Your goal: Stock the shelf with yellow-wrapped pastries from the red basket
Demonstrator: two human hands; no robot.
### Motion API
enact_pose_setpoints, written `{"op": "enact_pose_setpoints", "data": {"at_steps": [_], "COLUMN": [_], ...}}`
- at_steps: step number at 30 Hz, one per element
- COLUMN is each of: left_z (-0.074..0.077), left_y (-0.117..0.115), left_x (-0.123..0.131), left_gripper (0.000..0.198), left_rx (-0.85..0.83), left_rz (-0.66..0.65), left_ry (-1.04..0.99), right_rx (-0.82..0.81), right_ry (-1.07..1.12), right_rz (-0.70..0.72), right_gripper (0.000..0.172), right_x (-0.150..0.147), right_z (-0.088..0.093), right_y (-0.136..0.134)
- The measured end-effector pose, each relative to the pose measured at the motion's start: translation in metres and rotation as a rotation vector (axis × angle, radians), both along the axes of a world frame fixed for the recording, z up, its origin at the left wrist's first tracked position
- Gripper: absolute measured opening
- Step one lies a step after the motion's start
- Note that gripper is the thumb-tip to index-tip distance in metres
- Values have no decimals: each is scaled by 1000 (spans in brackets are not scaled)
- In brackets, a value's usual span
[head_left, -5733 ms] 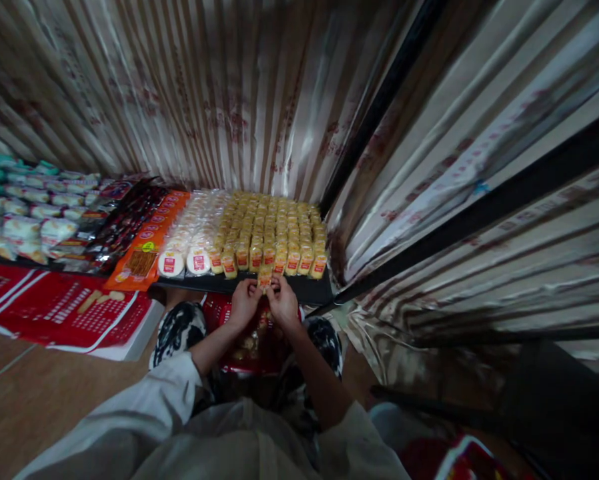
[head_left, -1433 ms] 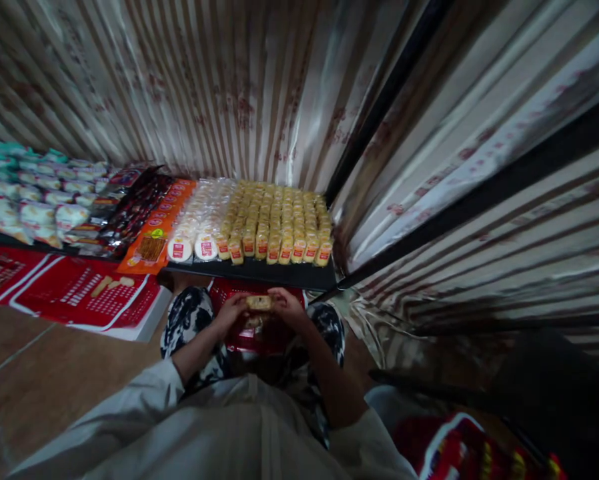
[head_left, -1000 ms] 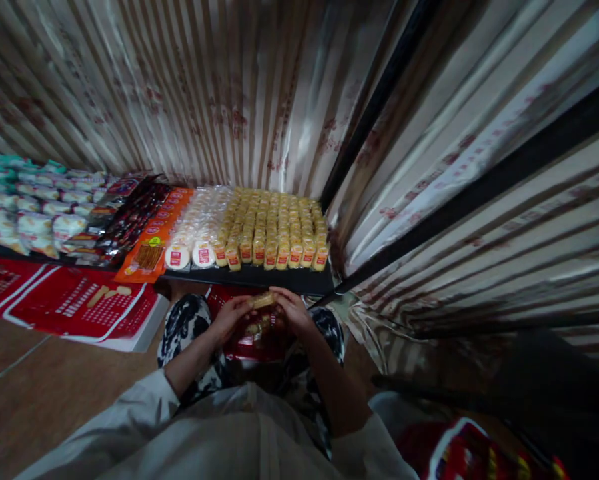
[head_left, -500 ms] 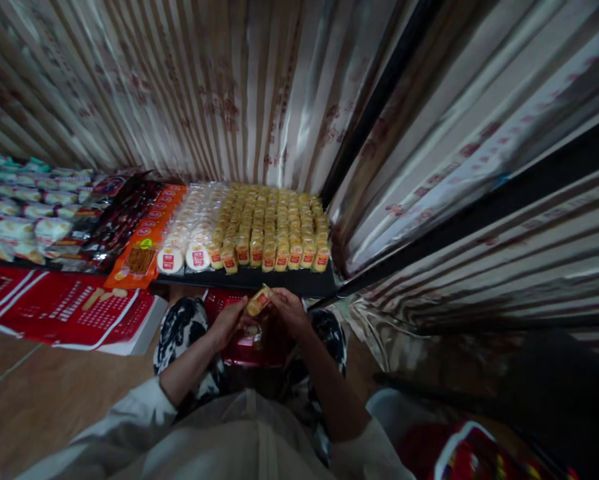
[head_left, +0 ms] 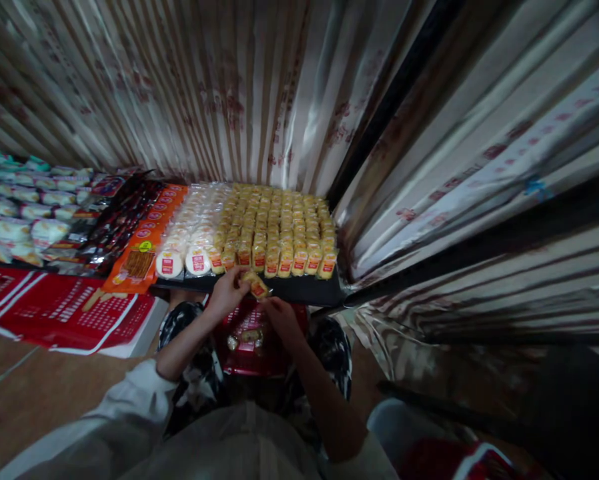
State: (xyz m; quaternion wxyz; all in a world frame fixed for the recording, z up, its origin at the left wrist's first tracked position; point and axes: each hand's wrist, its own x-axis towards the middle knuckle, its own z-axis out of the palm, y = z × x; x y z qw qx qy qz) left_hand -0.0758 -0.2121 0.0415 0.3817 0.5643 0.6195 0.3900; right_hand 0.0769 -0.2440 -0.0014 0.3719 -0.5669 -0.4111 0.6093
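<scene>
A small wrapped snack cake point(head_left: 257, 285), yellow with a red label, is held just in front of the shelf edge. My left hand point(head_left: 227, 292) pinches its upper left end. At its lower right corner, the fingertips of my right hand point(head_left: 282, 320) close on the wrapper. Below both hands, a red bag or box point(head_left: 234, 363) sits between the knees, with a few small wrapped pieces point(head_left: 252, 335) on it. Rows of similar yellow snack cakes point(head_left: 279, 230) stand on the black shelf point(head_left: 309, 291) directly beyond, beside round white wrapped cakes point(head_left: 198, 260).
Farther left on the shelf lie an orange packet point(head_left: 138, 257), dark packets point(head_left: 107, 233) and white-and-green packets point(head_left: 12, 230). A red printed box point(head_left: 74, 313) is below them. Striped plastic sheeting point(head_left: 204, 87) hangs behind, with a dark pole point(head_left: 389, 100) at the right.
Both hands have moved forward to the shelf edge with the snack cake, and its tilt has turned the other way. Wrapped pieces on the red surface below are now more exposed.
</scene>
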Motion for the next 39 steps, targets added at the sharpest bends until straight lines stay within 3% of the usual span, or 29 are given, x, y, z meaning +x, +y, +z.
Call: {"op": "enact_pose_setpoints", "data": {"at_steps": [3,7,13,17,21,30,35,39], "left_z": [7,5,7,8,2,-17,-40,-55], "left_y": [16,29,39,46,47,17,-3,-3], "left_x": [-4,-1,3,3,7,19,26,27], "left_gripper": [30,32,31,33,34,37,27,32], "left_rx": [86,188,256,285,332,434,349,352], "left_rz": [-103,-199,-296,-339,-300,-15,-32,-47], "left_ry": [226,407,577,631,608,507,603,607], "right_rx": [166,346,550,606,605,631,602,598], "right_ry": [-231,-310,-488,-520,-519,-504,-468,-473], "right_rz": [57,100,-4,0,-8,-26,-48,-53], "right_gripper": [31,22,23,28,27,29,31,38], "right_x": [2,0,0,3,4,4,5,6], "right_z": [-3,-2,-4,-12,-17,-18,-17,-17], "right_y": [7,18,29,35,38,40,39,40]}}
